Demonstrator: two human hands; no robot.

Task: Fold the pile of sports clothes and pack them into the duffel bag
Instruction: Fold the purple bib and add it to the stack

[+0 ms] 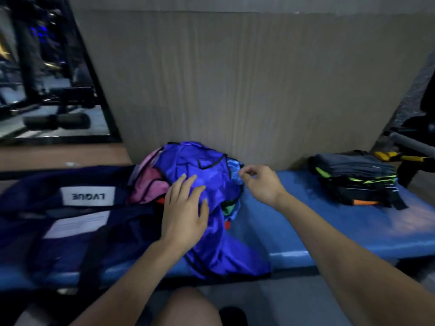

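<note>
a blue bench (329, 222) is running along a grey-brown wall (235, 78), with a mirror (47, 78) to the left reflecting dim gym gear. a navy duffel (77, 212) is lying on the bench's left end, a white label (88, 196) showing on its side. just right of it, a loose pile (202, 184) of clothes is sitting against the wall: a blue bib with black trim on top, pink fabric (150, 184) beneath at the left, bits of green and orange peeking out. the left hand (184, 214) is resting flat on the blue bib, fingers straight and spread. the right hand (260, 182) is hovering at the pile's right edge, fingers curled; whether they are pinching the light blue cloth there is unclear. farther right, well apart, a folded stack (355, 180) of dark clothes is sitting on the bench.
</note>
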